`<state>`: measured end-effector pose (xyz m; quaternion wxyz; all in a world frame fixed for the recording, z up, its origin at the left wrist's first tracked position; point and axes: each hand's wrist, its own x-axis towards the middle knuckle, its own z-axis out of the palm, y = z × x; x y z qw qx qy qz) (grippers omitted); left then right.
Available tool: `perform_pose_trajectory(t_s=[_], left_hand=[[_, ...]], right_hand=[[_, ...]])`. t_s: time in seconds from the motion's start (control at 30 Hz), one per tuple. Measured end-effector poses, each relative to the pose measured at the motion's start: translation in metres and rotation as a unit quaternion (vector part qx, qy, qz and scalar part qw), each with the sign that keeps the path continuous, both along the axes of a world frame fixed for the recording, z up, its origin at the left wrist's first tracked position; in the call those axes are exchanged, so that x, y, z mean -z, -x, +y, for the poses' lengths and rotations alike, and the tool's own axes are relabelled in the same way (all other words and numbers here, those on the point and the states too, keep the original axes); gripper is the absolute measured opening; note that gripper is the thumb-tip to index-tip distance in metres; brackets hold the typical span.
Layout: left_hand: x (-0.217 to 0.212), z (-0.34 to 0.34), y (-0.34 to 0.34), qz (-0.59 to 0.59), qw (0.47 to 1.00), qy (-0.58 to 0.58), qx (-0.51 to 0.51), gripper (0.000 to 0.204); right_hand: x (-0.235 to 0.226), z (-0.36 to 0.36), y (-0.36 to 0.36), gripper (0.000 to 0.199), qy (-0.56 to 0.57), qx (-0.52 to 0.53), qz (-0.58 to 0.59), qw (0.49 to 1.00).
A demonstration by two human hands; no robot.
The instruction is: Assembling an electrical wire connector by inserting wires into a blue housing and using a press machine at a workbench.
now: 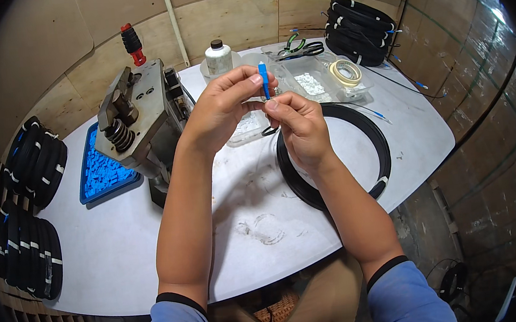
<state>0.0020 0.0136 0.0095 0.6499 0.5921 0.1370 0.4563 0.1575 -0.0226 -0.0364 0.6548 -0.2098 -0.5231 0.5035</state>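
Observation:
A blue fibre-optic connector [264, 78] stands upright between my hands, its pale tip pointing up. My left hand [220, 105] is closed, with thumb and forefinger pinching the connector near its upper part. Just below, my right hand [303, 122] closes thumb and fingers around its lower end, where the black cable seems to join; the fingers hide the exact join. Under my right forearm lies a coil of black cable [383, 149], bound with a white tie. A short loop of black cable [269, 131] shows beneath my hands.
At left a metal press [155, 96] stands beside a blue tray [112, 190] of small blue parts. Behind are a white bottle [218, 59], scissors [309, 50], a tape roll [346, 73] and clear plastic boxes. Cable coils [360, 30] are stacked back right; more coils [27, 251] stand left.

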Motion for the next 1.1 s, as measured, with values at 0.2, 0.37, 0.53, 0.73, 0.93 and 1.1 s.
perform_pose_trajectory(t_s=[0.2,0.37,0.53,0.73,0.93,1.1], left_hand=[[-0.001,0.0,0.003,0.014,1.0,-0.015,0.013,0.024],[-0.003,0.0,0.001,0.013,1.0,-0.011,0.003,0.023],[-0.003,0.0,0.002,0.01,1.0,-0.009,-0.003,0.023],[-0.003,-0.001,0.0,0.012,1.0,-0.026,0.001,0.023],[-0.006,-0.009,-0.008,0.068,0.986,-0.105,-0.11,0.023],[-0.005,-0.009,-0.012,0.067,0.976,-0.132,-0.162,0.024]], right_hand=[[-0.001,-0.002,0.002,0.012,0.001,0.0,-0.006,1.0],[0.0,-0.001,0.0,0.012,-0.002,0.001,-0.002,1.0],[-0.001,-0.001,0.003,0.012,0.004,0.006,-0.009,1.0],[0.0,0.0,0.001,0.013,-0.003,0.009,-0.008,1.0],[-0.001,-0.001,0.004,0.01,0.001,0.038,0.008,0.999],[0.0,0.001,0.001,0.008,0.004,0.035,0.005,0.999]])
